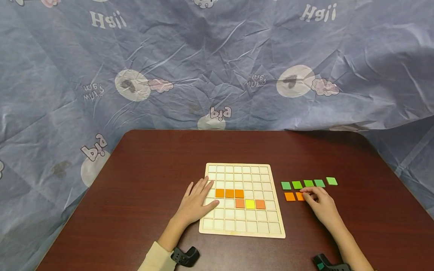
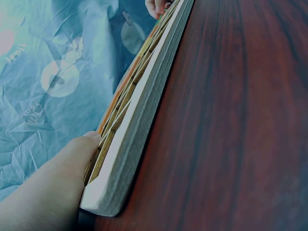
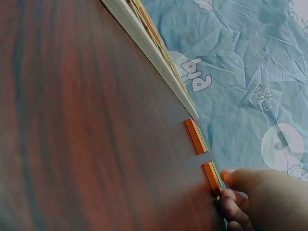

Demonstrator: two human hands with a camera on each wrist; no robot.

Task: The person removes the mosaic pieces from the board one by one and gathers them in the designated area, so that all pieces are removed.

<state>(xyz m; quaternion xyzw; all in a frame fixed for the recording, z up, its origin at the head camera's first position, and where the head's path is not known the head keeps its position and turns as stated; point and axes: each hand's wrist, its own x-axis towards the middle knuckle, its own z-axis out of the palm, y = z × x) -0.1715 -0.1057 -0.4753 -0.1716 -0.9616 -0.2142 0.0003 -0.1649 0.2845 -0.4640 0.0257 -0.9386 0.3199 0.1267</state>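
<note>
A pale wooden grid board (image 1: 230,225) lies on the table. My left hand (image 1: 194,202) rests on its left edge with the fingers spread and the thumb reaching in over the squares; in the left wrist view the thumb (image 2: 79,151) bends over the rim. Three orange tiles (image 1: 229,193) fill part of one row, and a yellow tile (image 1: 250,204) sits between two darker orange ones below. Right of the board, my right hand (image 1: 320,205) pinches the far corner of an orange tile (image 3: 211,179) lying on the table. The hand partly hides that tile.
Another orange tile (image 1: 289,196) lies just left of the pinched one. Behind them runs a row of several green tiles (image 1: 297,184), the rightmost (image 1: 331,181) set slightly apart. A blue-grey printed cloth (image 1: 217,67) hangs beyond the brown table's (image 1: 162,150) far edge.
</note>
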